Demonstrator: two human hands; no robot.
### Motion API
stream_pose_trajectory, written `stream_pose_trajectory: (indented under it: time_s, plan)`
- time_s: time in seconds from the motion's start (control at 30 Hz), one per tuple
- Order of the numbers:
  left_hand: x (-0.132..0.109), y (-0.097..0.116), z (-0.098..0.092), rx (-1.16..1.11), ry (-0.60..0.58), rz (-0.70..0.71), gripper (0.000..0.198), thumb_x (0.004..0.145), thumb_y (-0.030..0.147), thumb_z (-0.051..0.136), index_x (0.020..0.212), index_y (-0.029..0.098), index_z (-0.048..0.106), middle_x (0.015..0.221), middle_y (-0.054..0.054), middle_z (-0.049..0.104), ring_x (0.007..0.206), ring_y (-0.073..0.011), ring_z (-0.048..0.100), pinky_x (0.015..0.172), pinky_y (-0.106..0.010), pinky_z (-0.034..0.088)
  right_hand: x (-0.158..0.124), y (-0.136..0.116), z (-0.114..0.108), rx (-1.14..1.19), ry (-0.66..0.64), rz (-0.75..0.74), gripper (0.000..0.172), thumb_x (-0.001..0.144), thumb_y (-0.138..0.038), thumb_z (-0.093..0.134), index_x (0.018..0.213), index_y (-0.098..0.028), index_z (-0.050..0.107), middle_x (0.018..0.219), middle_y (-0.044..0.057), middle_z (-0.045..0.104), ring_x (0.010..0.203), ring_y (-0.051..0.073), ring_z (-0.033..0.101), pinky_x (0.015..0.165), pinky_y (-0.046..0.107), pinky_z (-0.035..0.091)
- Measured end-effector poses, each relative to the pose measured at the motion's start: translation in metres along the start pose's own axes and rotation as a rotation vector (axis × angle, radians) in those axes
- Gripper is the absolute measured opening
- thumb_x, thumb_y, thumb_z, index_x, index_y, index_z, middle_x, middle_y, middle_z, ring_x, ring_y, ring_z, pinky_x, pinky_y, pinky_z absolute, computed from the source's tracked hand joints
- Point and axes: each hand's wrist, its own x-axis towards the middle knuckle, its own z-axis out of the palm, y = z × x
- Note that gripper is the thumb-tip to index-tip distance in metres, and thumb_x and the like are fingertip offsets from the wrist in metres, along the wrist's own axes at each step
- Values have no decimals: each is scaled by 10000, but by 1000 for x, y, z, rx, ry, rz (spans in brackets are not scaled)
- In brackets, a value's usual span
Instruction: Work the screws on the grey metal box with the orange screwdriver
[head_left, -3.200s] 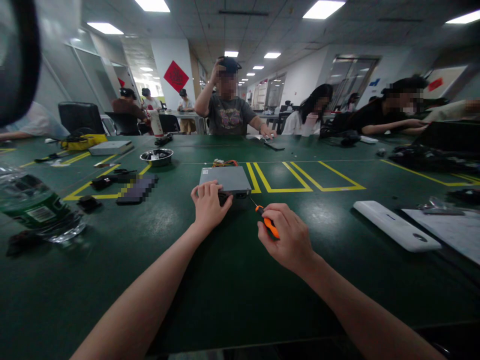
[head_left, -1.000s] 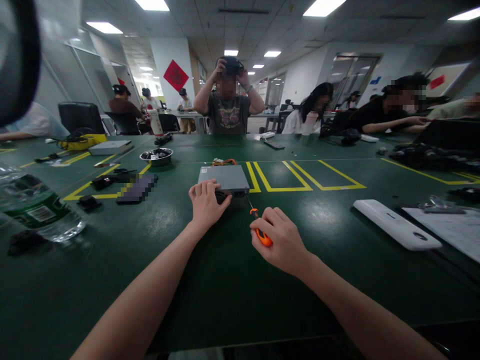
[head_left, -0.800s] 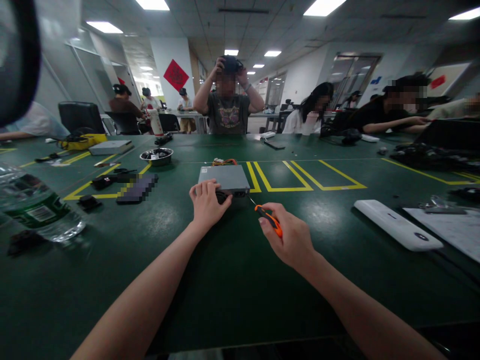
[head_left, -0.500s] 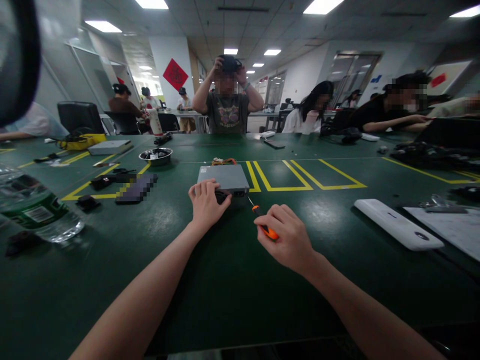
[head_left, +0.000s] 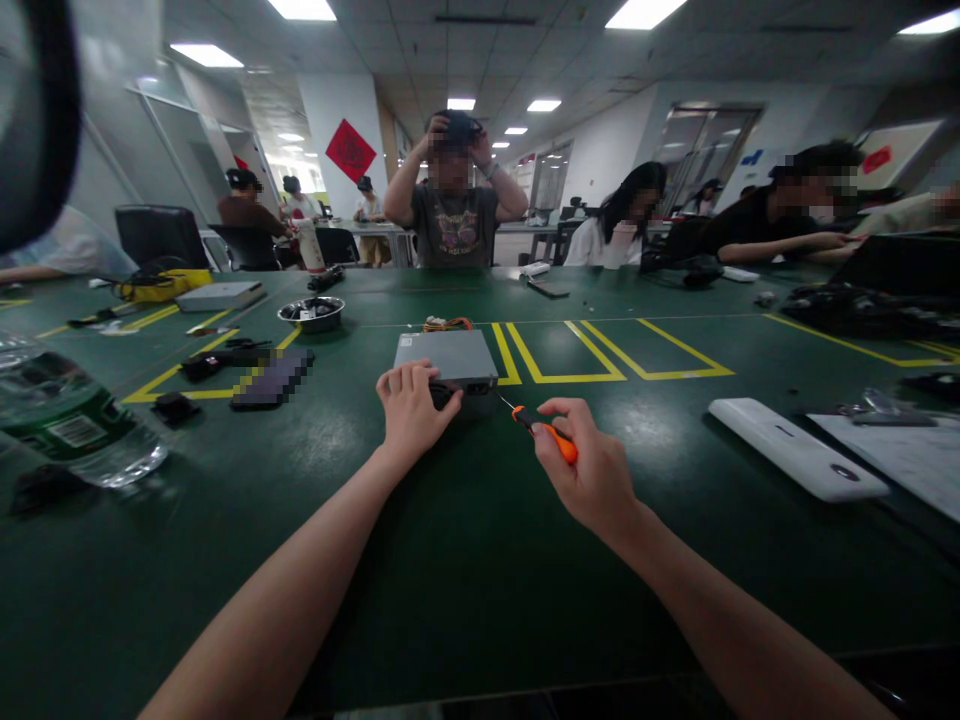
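Note:
A grey metal power supply unit [head_left: 461,352] lies on the green table, its socket side facing me and coloured wires bunched behind it. My left hand [head_left: 414,405] grips its front left part, fingers over the top and thumb along the front face. Between the thumb and fingers of my right hand [head_left: 589,462] is an orange and black screwdriver [head_left: 561,443]. Its thin shaft points up and left at the unit's front right corner. Whether the tip touches the unit, I cannot tell.
Left of the unit are a metal bowl [head_left: 312,314] of dark small parts, a phone [head_left: 271,380] and a water bottle [head_left: 79,415]. A white power bank [head_left: 795,448] and a clipboard [head_left: 900,450] lie to the right. Several people sit around; one person [head_left: 456,215] faces me.
My right hand and the screwdriver have shifted a little right, and the fingers have loosened and moved on the handle. My left hand and the power supply unit stay put.

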Motion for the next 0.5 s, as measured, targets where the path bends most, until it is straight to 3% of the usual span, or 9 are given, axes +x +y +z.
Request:
stream_pose_trajectory:
  time_s: [0.1,0.2,0.33,0.43,0.5]
  plan:
    - [0,1,0,6,7,0,361,709,404,599,974,203,457,1139,-97,520,1085,-281,419,928,-450,262,-2,-3,2,-53,-13,-174,91,791,-227,466,821,-168,530,720,16,531,663,124,483,615,265,378]
    - [0,2,-1,5,10,7,361,713,403,595,979,203,454,1134,-93,523,1084,-279,416,925,-448,264,-3,-8,4,-104,-117,-249,79,741,-186,495,773,-169,566,749,29,489,709,141,437,624,276,358]
    - [0,2,-2,10,9,10,353,719,404,588,978,205,454,1138,-92,525,1081,-278,416,926,-449,261,-2,-10,4,-104,-178,-262,89,745,-213,508,762,-173,585,777,37,474,728,145,426,631,280,357]
    - [0,2,-2,6,5,7,350,715,404,593,969,206,456,1137,-95,524,1086,-277,416,931,-446,259,0,-5,2,-74,-100,-211,170,805,-289,472,858,-170,581,772,42,508,721,143,466,629,282,377]
    - [1,1,-2,-1,-4,2,352,713,405,593,971,207,458,1142,-97,521,1088,-279,415,932,-448,258,1,-1,1,-52,-36,-92,243,832,-331,441,981,-160,529,715,22,535,627,120,484,562,258,377]
